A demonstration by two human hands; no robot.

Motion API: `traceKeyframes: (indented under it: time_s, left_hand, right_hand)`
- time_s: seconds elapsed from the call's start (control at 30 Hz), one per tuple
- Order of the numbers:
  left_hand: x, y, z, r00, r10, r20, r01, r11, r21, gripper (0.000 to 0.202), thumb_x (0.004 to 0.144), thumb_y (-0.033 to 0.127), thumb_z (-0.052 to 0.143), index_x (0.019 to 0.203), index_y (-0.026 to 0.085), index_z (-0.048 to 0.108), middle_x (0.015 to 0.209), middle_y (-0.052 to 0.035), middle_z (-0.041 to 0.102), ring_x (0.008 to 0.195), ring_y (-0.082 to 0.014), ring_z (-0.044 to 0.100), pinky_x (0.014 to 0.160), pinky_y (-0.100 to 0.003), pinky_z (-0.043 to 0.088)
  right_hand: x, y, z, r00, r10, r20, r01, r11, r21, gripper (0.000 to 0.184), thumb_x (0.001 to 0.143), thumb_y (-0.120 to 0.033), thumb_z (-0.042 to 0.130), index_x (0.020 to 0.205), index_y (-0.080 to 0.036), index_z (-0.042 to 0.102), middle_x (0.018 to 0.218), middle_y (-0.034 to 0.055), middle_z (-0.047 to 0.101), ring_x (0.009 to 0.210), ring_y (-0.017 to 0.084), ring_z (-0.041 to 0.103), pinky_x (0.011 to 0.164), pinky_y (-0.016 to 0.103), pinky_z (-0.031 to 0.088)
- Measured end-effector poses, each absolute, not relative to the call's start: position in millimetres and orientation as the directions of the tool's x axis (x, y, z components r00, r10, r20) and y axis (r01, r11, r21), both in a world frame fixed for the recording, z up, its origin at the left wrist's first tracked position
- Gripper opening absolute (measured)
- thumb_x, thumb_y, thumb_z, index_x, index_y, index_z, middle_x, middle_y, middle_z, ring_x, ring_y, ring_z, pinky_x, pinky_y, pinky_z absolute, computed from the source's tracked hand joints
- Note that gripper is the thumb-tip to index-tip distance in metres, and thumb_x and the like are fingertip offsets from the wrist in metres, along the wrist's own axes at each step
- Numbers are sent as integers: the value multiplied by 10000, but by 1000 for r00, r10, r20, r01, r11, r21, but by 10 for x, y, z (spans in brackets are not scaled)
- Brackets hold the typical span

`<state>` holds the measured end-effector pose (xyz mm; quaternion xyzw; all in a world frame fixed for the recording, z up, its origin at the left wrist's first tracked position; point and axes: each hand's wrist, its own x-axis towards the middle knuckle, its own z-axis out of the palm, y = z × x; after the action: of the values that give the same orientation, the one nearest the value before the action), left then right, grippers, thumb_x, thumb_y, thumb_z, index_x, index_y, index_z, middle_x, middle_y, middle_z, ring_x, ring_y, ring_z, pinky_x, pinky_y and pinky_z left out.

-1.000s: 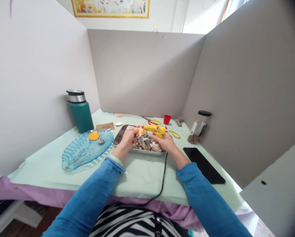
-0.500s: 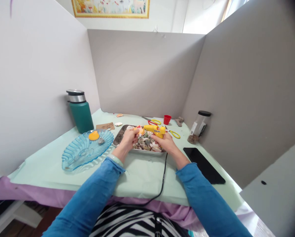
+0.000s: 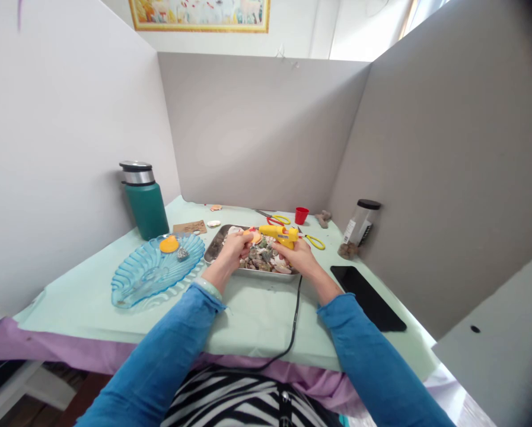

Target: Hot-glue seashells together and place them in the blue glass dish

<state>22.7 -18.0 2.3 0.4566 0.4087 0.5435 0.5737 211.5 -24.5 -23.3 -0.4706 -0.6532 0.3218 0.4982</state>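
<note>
My right hand (image 3: 296,255) is closed round the grip of a yellow hot glue gun (image 3: 278,233), whose nozzle points left. Pinched in my left hand (image 3: 235,249) is an orange shell (image 3: 254,236), its near side hidden by my fingers. The nozzle is right by the shell; whether the two touch I cannot tell. Both hands are above a metal tray (image 3: 214,245) filled with small shells and stones (image 3: 262,259). A black cord (image 3: 296,317) runs from the glue gun down over the table's front edge.
At left, a blue shell-shaped dish (image 3: 145,276) holds an orange shell (image 3: 169,244) and a grey stone (image 3: 182,254); a green bottle (image 3: 145,204) stands behind. Scissors (image 3: 278,219) and a red cup (image 3: 301,215) lie behind the tray. A clear jar (image 3: 354,232) and black phone-like slab (image 3: 367,296) are at right.
The orange shell in my left hand has tilted slightly at the nozzle. Otherwise my hands and the glue gun are nearly where they were.
</note>
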Motion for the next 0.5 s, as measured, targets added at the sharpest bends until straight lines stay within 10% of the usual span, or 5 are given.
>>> traceKeyframes:
  time_s: [0.5]
  left_hand:
    - [225,-173,-8,65,998,16,-177,-4,984,225,700,137,623,588,184,433,442,69,391,301,-21,251,358,-201,115]
  right_hand:
    - [2112,-244,-230,-53,939,339,304,339,-890,304,726,-468,720,713,-169,669,524,-5,590,421,106,463,418,236,358]
